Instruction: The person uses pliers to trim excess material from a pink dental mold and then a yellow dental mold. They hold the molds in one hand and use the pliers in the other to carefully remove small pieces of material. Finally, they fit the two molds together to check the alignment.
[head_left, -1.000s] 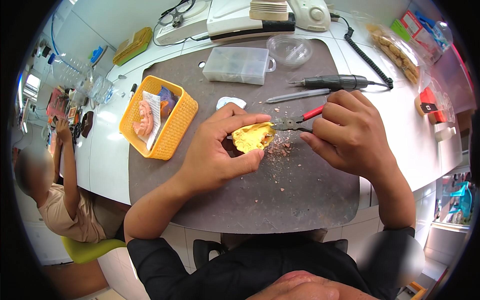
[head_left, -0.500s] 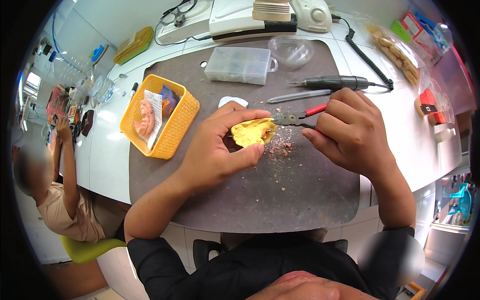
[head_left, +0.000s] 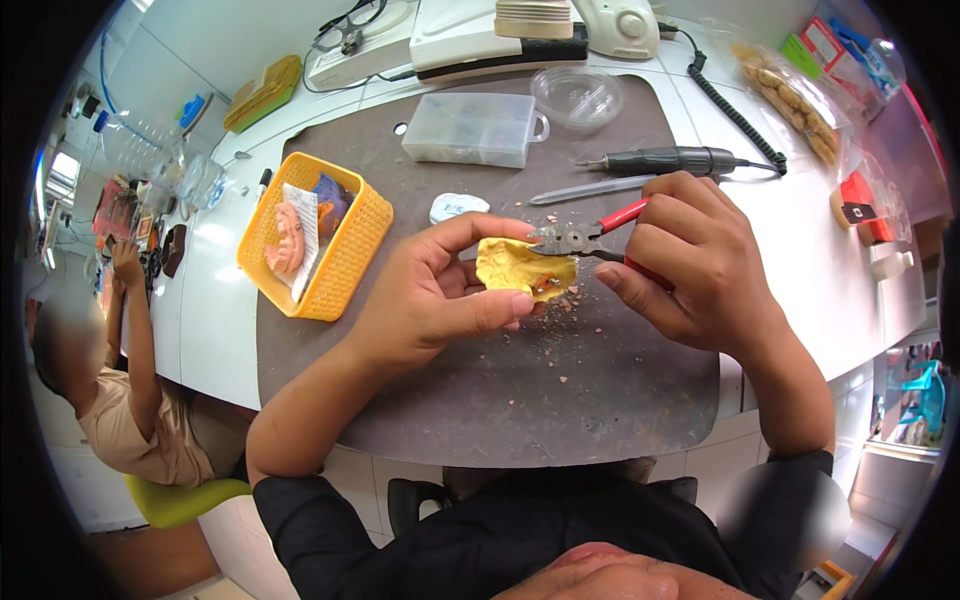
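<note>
My left hand (head_left: 420, 295) is closed on a yellow plaster dental model (head_left: 512, 266), with fingers along its far edge and the thumb on its near edge. Small metal bits and an orange-red patch show at the model's right end. Red-handled pliers (head_left: 572, 240) are gripped in my right hand (head_left: 690, 262). Their jaws overlap the far right edge of the model; whether they pinch it I cannot tell. Pinkish crumbs (head_left: 565, 325) lie scattered on the brown mat (head_left: 400, 420) beneath the model.
Left of my hands stands a yellow basket (head_left: 347, 263) holding a pink dental model (head_left: 288, 240) and paper. Beyond are a white oval piece (head_left: 458, 207), a clear compartment box (head_left: 468, 130), a round clear container (head_left: 575, 98), a grey pen-like tool (head_left: 590, 189) and a corded handpiece (head_left: 670, 161). A person (head_left: 150, 410) sits left.
The yellow model has turned and shifted slightly right, showing more of its metal bits. The pliers' jaws have moved left over its far edge. The view has shifted slightly.
</note>
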